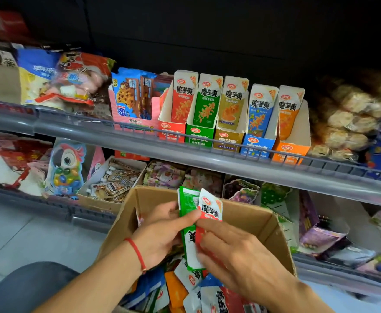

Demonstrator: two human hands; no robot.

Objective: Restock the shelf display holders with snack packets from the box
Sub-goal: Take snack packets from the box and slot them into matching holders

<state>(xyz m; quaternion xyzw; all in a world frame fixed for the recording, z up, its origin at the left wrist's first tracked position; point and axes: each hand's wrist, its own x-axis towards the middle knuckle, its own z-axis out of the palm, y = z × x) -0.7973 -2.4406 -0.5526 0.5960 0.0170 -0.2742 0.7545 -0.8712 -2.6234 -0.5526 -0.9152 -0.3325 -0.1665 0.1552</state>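
A cardboard box (248, 215) below me is full of loose snack packets (180, 290) in red, green, blue and orange. Above it my left hand (160, 233) grips a stack of green packets (188, 224). My right hand (232, 251) pinches a red packet (209, 207) held against that stack. On the upper shelf stand the display holders side by side: red (171, 129), green (199, 135), gold (227, 138), blue (257, 146) and orange (291, 150). Each shows an upright packet of its colour.
A grey shelf rail (139, 143) runs in front of the holders. A pink cookie display box (133, 102) and bagged snacks stand to their left, wrapped cakes (347, 116) to their right. The lower shelf holds a parrot-shaped candy pack (66, 168), pouches and purple boxes.
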